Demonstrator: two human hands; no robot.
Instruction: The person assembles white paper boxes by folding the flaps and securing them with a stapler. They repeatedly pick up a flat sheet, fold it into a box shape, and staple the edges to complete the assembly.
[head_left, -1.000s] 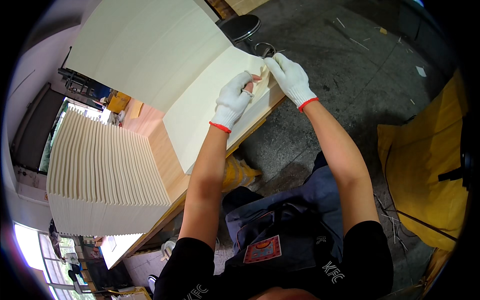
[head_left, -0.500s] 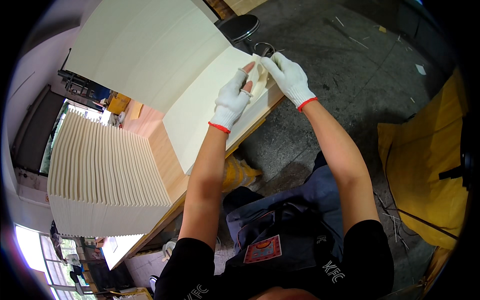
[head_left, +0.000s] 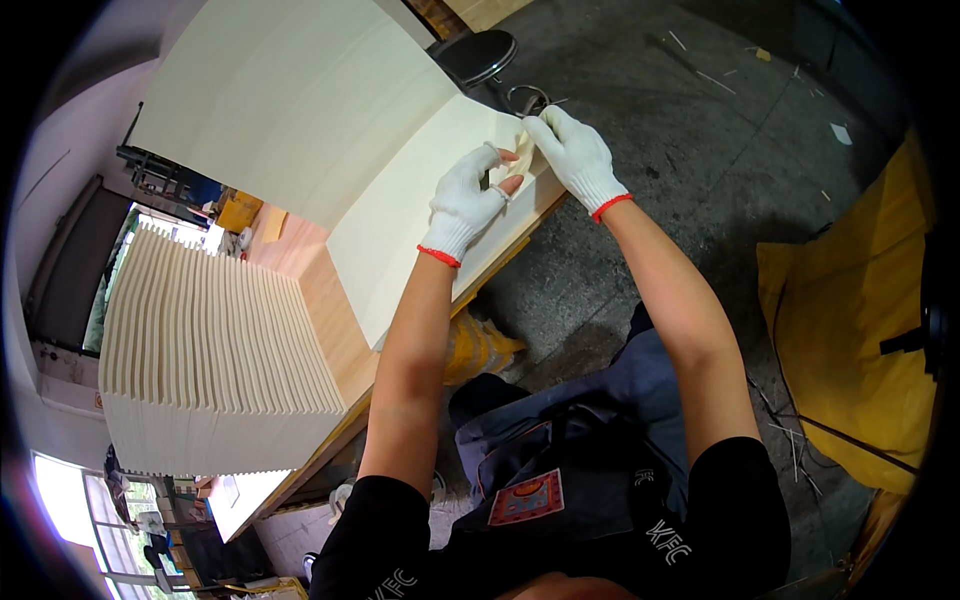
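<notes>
My right hand [head_left: 575, 155], in a white knit glove with a red cuff, is closed with its fingertips pinched on a narrow pale strip [head_left: 525, 150] at the far right corner of a big cream sheet [head_left: 385, 245]. My left hand [head_left: 466, 205], gloved alike, rests over the sheet's near edge. Its bare thumb and forefinger are bent and apart, with their tips against the strip. The sheet lies on a stack at the table edge. Another large sheet [head_left: 300, 90] rises from its far side.
A tall fanned stack of cream sheets [head_left: 215, 340] stands at left on the wooden table [head_left: 335, 315]. A black round stool [head_left: 478, 58] is beyond the corner. Yellow cloth [head_left: 845, 330] hangs at right. Scraps lie on the dark floor [head_left: 640, 110].
My left thumb and forefinger, stretched along the strip before, have bent, and their tips have shifted a little to the right and nearer me. My right hand stays almost in place.
</notes>
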